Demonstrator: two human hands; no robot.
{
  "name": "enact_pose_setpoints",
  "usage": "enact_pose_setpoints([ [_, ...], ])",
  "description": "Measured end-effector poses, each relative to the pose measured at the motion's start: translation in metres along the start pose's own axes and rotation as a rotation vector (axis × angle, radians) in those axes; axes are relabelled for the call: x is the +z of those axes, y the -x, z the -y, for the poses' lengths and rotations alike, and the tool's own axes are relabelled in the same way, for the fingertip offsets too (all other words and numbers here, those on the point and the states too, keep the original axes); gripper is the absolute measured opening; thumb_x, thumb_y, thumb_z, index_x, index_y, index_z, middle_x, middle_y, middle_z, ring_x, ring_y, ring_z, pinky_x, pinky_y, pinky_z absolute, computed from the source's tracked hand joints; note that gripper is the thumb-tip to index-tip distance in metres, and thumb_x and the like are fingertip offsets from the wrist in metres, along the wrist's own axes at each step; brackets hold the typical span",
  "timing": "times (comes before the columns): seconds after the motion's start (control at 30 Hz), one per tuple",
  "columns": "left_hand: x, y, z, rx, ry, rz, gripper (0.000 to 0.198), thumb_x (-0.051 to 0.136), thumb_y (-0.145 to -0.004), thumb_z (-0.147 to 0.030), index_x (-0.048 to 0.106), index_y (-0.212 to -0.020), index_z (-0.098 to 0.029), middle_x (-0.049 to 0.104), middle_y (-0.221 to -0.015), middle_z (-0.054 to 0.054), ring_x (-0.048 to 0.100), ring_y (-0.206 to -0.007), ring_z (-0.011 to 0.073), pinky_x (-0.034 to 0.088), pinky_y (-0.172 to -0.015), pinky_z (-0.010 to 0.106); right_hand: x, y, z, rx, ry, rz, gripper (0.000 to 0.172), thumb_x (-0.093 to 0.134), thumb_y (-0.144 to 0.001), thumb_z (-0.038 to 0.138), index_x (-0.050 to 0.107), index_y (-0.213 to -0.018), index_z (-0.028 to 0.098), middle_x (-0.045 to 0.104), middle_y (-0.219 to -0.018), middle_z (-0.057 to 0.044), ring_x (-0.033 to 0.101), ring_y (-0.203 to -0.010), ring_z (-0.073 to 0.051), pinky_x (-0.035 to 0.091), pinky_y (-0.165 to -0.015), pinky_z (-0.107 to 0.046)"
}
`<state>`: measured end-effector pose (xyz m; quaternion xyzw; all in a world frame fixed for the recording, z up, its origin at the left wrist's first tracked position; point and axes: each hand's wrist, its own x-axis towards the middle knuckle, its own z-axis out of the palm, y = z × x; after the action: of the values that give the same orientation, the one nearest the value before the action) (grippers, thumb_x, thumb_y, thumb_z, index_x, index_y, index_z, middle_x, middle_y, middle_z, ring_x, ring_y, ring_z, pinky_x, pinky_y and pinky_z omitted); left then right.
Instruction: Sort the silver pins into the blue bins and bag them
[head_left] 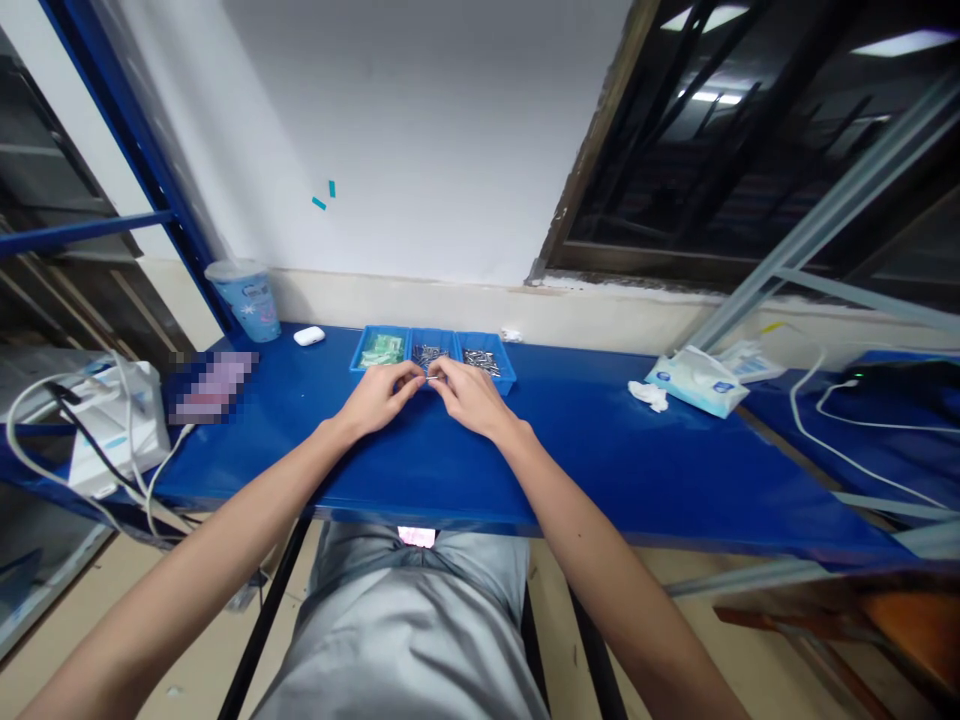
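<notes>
Nearest, a lap in grey trousers, below the front edge of the blue table; two bare forearms reaching over that edge toward the blue tray.

Just in front of the tray, touching its near rim, left hand and right hand drawn together, fingers curled, thumb and forefinger tips of both pinched on one thin metal piece; the piece held between the two hands over the tray's middle compartment, too small to identify further.

In the tray, three compartments side by side: green packets in the left one, small metal parts in the middle, more metal parts in the right.

Left of the tray, a white earbud case; further left, a pale blue cup with printing too small to read; nearer than the cup, a white box with cables.

Well to the right of the tray, a crumpled tissue beside a soft tissue pack with blue labels, wording unreadable.

Behind the tray, on the white wall, two teal tape scraps; no legible brand anywhere.
</notes>
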<state>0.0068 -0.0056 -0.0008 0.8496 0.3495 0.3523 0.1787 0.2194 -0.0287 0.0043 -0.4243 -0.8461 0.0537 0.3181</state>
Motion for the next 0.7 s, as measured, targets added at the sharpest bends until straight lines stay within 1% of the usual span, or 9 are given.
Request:
enact_pose_setpoints([
  [0.1,0.001,0.0,0.002,0.009,-0.005,0.027,0.032,0.049,-0.104,-0.042,0.068,-0.097,-0.018,0.069,-0.074,0.0,0.057,-0.061,0.0151,0.041,-0.065,0.027,0.001,0.0,-0.001,-0.008,0.005,0.003,0.014,0.047,-0.105,0.024,0.06,-0.109,0.024,0.073,-0.108,-0.007,0.066,-0.094,-0.024,0.044,-0.081,-0.031],
  [0.2,0.001,0.001,0.003,0.015,-0.008,0.037,0.031,0.05,-0.104,-0.041,0.069,-0.098,-0.018,0.07,-0.077,0.001,0.059,-0.064,0.0157,0.041,-0.067,0.027,0.001,-0.001,-0.002,-0.002,0.009,0.008,0.015,0.047,-0.105,0.025,0.062,-0.106,0.024,0.072,-0.107,-0.007,0.066,-0.093,-0.023,0.044,-0.081,-0.031],
  [0.37,-0.002,-0.001,0.002,0.028,-0.005,0.0,0.029,0.051,-0.103,-0.04,0.071,-0.1,-0.019,0.074,-0.086,0.003,0.061,-0.071,0.0167,0.044,-0.073,0.028,0.002,-0.003,-0.004,0.013,0.027,-0.036,0.023,0.046,-0.107,0.027,0.066,-0.097,0.023,0.07,-0.101,-0.006,0.065,-0.09,-0.021,0.043,-0.079,-0.03],
  [0.47,-0.005,-0.002,0.0,0.005,-0.004,-0.051,0.029,0.053,-0.102,-0.04,0.07,-0.095,-0.018,0.073,-0.085,0.003,0.06,-0.07,0.0169,0.044,-0.07,0.027,0.0,-0.004,-0.004,0.005,0.021,-0.112,0.021,0.048,-0.106,0.028,0.067,-0.097,0.024,0.07,-0.103,-0.006,0.065,-0.091,-0.021,0.043,-0.078,-0.03],
  [0.57,-0.006,-0.002,-0.001,-0.028,0.014,-0.083,0.029,0.053,-0.101,-0.04,0.069,-0.092,-0.018,0.07,-0.075,0.001,0.055,-0.06,0.0151,0.042,-0.064,0.027,-0.005,-0.004,-0.006,0.014,0.004,-0.203,0.017,0.05,-0.104,0.026,0.066,-0.098,0.024,0.069,-0.104,-0.006,0.065,-0.09,-0.021,0.045,-0.08,-0.031],
  [0.63,-0.004,-0.001,0.0,-0.035,0.029,-0.076,0.029,0.052,-0.101,-0.04,0.069,-0.093,-0.018,0.067,-0.069,0.0,0.053,-0.056,0.0144,0.041,-0.062,0.027,-0.011,-0.002,-0.008,0.037,-0.001,-0.297,0.017,0.049,-0.104,0.027,0.064,-0.098,0.023,0.068,-0.101,-0.007,0.064,-0.089,-0.021,0.046,-0.08,-0.032],
  [0.7,0.0,0.0,0.003,-0.042,0.02,-0.044,0.029,0.052,-0.101,-0.04,0.07,-0.096,-0.018,0.065,-0.065,-0.001,0.054,-0.054,0.0149,0.04,-0.06,0.027,-0.018,0.001,-0.012,0.083,0.015,-0.431,0.021,0.045,-0.105,0.03,0.063,-0.096,0.023,0.067,-0.097,-0.008,0.063,-0.087,-0.022,0.046,-0.081,-0.033],
])
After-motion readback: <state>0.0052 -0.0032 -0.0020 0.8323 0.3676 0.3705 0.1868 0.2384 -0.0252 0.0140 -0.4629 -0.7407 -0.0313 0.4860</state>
